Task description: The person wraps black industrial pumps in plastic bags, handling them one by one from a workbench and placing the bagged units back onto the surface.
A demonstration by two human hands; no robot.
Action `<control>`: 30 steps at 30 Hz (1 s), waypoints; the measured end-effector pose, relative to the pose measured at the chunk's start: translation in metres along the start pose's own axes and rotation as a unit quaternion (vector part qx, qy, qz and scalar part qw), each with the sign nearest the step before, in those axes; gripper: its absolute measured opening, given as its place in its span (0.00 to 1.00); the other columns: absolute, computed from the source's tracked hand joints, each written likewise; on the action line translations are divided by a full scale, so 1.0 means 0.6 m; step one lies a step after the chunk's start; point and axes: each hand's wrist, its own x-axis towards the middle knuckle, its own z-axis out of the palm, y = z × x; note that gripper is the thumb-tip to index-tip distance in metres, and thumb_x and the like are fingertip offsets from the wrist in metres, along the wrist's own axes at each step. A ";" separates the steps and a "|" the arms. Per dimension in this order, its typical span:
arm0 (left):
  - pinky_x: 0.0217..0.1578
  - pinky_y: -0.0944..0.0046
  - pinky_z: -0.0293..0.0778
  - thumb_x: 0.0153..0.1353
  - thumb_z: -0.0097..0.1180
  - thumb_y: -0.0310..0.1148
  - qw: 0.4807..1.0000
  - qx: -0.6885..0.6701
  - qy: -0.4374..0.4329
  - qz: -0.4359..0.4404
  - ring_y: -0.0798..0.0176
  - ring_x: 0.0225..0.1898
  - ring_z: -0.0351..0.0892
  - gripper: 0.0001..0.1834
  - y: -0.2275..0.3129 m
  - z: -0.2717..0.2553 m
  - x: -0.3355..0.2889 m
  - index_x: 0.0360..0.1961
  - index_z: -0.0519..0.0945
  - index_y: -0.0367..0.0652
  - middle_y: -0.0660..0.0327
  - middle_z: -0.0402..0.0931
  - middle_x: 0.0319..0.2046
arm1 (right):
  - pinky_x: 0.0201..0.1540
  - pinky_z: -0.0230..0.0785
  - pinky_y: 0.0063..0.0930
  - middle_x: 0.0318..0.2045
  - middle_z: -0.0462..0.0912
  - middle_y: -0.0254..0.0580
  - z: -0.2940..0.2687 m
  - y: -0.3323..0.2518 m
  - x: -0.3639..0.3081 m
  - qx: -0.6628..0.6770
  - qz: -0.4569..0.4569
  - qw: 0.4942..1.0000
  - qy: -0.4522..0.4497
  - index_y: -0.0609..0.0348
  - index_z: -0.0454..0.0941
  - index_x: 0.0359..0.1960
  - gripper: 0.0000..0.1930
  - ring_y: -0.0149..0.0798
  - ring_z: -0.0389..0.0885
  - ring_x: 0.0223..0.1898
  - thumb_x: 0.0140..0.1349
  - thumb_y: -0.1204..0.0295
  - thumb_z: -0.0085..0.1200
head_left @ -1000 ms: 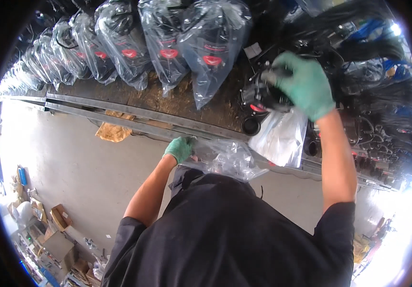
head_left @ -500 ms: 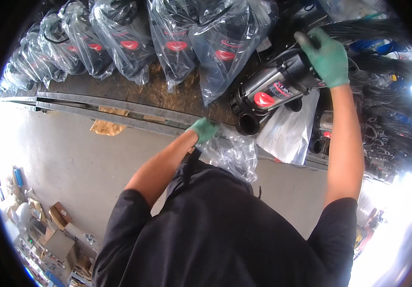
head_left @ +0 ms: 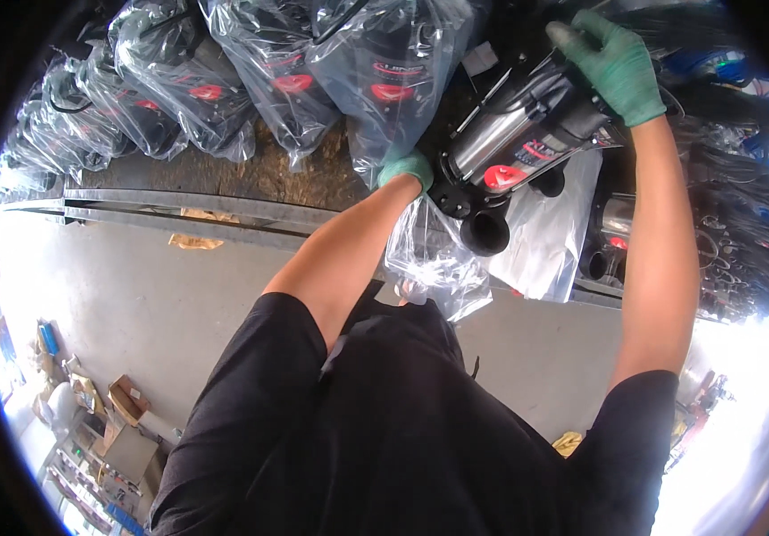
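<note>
A silver and black submersible pump (head_left: 502, 147) with a red oval label lies tilted on the bench, its round black outlet facing me. My right hand (head_left: 615, 67), in a green glove, is closed over its upper end; that grip partly hides the black top. At the pump's lower left end is my gloved left hand (head_left: 407, 170), its fingers mostly hidden. From it hangs a crumpled clear plastic bag (head_left: 434, 259), draped over the bench edge in front of me. To the right of the outlet, a flat pile of plastic bags (head_left: 545, 232) lies beneath the pump.
Bagged pumps (head_left: 393, 89) stand in a row along the left and back of the dark wooden bench (head_left: 224, 174). A metal rail (head_left: 206, 204) edges it. Unbagged pumps (head_left: 617, 219) and coiled black cables (head_left: 742, 179) crowd the right. Cardboard boxes (head_left: 130, 397) sit at lower left.
My left hand has moved up and right to the pump's lower end, bringing the plastic bag along. The pump appears tilted slightly more upright, with my right hand still on it.
</note>
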 end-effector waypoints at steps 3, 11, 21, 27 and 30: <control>0.63 0.54 0.73 0.69 0.48 0.44 0.995 -0.082 0.020 -0.049 0.46 0.64 0.76 0.25 -0.004 0.014 0.040 0.63 0.77 0.44 0.50 0.75 0.65 | 0.34 0.72 0.28 0.22 0.82 0.37 -0.013 -0.056 -0.032 0.036 -0.044 0.998 0.001 0.58 0.83 0.34 0.20 0.31 0.76 0.24 0.63 0.52 0.68; 0.61 0.48 0.72 0.65 0.56 0.40 0.992 -0.053 0.034 0.106 0.41 0.64 0.75 0.28 0.015 -0.134 -0.119 0.66 0.72 0.44 0.43 0.74 0.63 | 0.34 0.74 0.43 0.22 0.81 0.50 -0.055 -0.106 -0.068 0.001 -0.115 0.993 -0.021 0.58 0.83 0.30 0.22 0.49 0.82 0.28 0.62 0.48 0.62; 0.67 0.32 0.59 0.61 0.62 0.49 0.901 0.068 0.003 0.429 0.35 0.68 0.64 0.29 -0.009 -0.135 -0.309 0.61 0.78 0.49 0.49 0.67 0.69 | 0.38 0.76 0.46 0.28 0.85 0.53 -0.018 -0.071 0.006 -0.010 -0.084 0.996 0.018 0.58 0.84 0.33 0.24 0.57 0.85 0.34 0.60 0.45 0.62; 0.74 0.32 0.42 0.66 0.55 0.61 0.930 0.095 -0.035 0.353 0.41 0.76 0.55 0.37 0.069 -0.081 -0.314 0.69 0.73 0.48 0.50 0.61 0.74 | 0.35 0.73 0.47 0.25 0.82 0.54 -0.008 -0.056 0.029 -0.026 -0.056 0.998 -0.011 0.58 0.83 0.30 0.23 0.59 0.83 0.32 0.60 0.47 0.62; 0.70 0.49 0.66 0.71 0.50 0.54 0.934 -0.023 0.129 0.333 0.49 0.69 0.70 0.33 0.117 -0.049 -0.276 0.71 0.69 0.49 0.48 0.70 0.68 | 0.34 0.71 0.47 0.23 0.80 0.54 -0.008 -0.059 0.028 -0.015 -0.063 0.998 0.002 0.59 0.80 0.27 0.24 0.60 0.81 0.30 0.60 0.47 0.62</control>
